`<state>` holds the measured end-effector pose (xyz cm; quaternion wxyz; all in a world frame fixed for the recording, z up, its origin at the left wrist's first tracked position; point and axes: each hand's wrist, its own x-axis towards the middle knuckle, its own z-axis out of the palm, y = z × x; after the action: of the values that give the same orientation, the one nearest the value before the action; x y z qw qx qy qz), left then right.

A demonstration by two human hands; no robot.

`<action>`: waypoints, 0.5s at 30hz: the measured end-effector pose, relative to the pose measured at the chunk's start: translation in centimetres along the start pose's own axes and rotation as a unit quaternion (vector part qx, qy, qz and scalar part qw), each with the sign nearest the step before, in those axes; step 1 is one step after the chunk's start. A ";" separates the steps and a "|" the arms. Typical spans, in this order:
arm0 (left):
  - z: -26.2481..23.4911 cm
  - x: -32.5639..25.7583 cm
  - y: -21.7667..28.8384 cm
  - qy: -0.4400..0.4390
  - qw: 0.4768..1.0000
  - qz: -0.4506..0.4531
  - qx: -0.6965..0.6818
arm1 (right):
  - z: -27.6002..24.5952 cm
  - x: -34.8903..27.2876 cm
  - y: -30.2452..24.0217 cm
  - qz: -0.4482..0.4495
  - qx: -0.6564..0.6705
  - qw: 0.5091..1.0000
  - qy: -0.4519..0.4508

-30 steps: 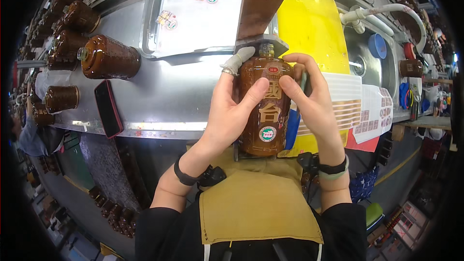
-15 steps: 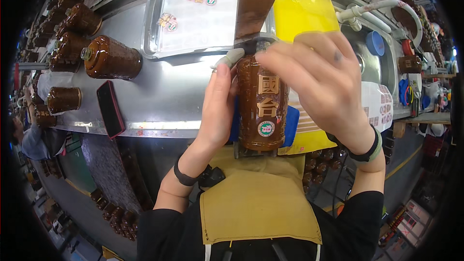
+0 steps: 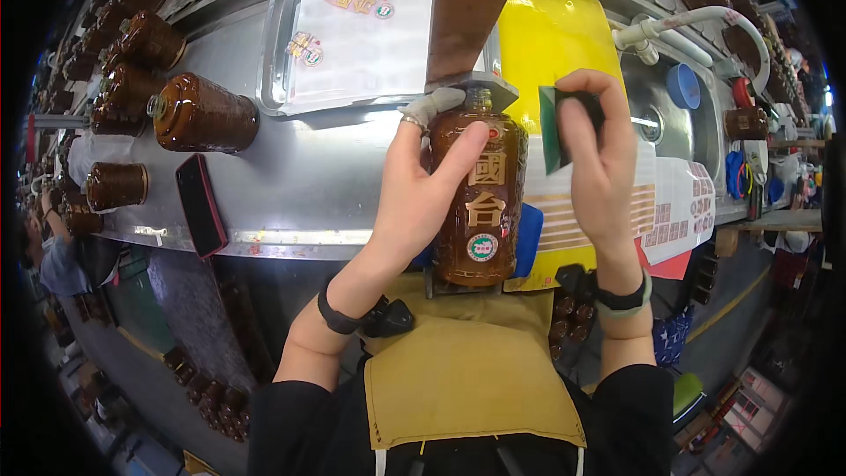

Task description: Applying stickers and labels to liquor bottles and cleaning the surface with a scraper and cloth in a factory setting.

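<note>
A brown glass bottle [image 3: 483, 203] with gold raised-looking characters and a round green-and-white emblem lies in front of me, its clear neck pointing away. My left hand [image 3: 419, 181] grips its shoulder, thumb pressed on the upper front and light grey-covered fingers near the neck. My right hand [image 3: 604, 159] is off the bottle, to its right above the yellow sheet. Between its thumb and curled fingers is a thin dark green flat piece [image 3: 550, 128], whose exact kind I cannot make out. Blue pads [image 3: 526, 242] show beside the bottle.
To the left are a brown bottle [image 3: 207, 113] and a phone [image 3: 201, 204]. A metal tray [image 3: 280, 79] holds a white sheet with loose decals. A brown post [image 3: 467, 13] rises beyond the bottle. At right are a yellow sheet [image 3: 555, 31], decal sheets [image 3: 683, 211] and a sink [image 3: 696, 137].
My right hand has moved right, away from the bottle's neck, and now shows the green piece. My left hand has shifted from the bottle's side to grip its shoulder, thumb across the front.
</note>
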<state>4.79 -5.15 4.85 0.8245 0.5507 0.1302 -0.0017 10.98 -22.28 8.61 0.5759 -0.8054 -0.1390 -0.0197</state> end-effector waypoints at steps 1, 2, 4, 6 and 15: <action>0.1 0.1 -0.3 0.001 1.000 0.000 0.001 | 0.9 -0.6 -0.3 0.058 0.061 0.996 -0.008; 0.1 0.2 -0.7 0.002 1.000 0.023 0.013 | 1.2 -0.9 0.0 0.048 -0.025 0.998 -0.044; -0.1 0.2 -1.1 -0.005 0.997 0.066 0.025 | 2.4 -1.4 1.0 0.110 0.006 0.992 -0.059; -0.2 0.2 -1.1 -0.010 0.998 0.054 0.023 | 2.7 -1.6 1.3 0.132 0.017 0.989 -0.062; 0.6 0.6 -0.9 0.006 0.997 0.065 0.044 | 3.8 -1.9 1.2 0.138 0.073 0.988 -0.007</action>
<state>5.34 -6.01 4.14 0.7968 0.5941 0.0985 0.0497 9.03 -19.49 5.84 0.6295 -0.7726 -0.0318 0.0761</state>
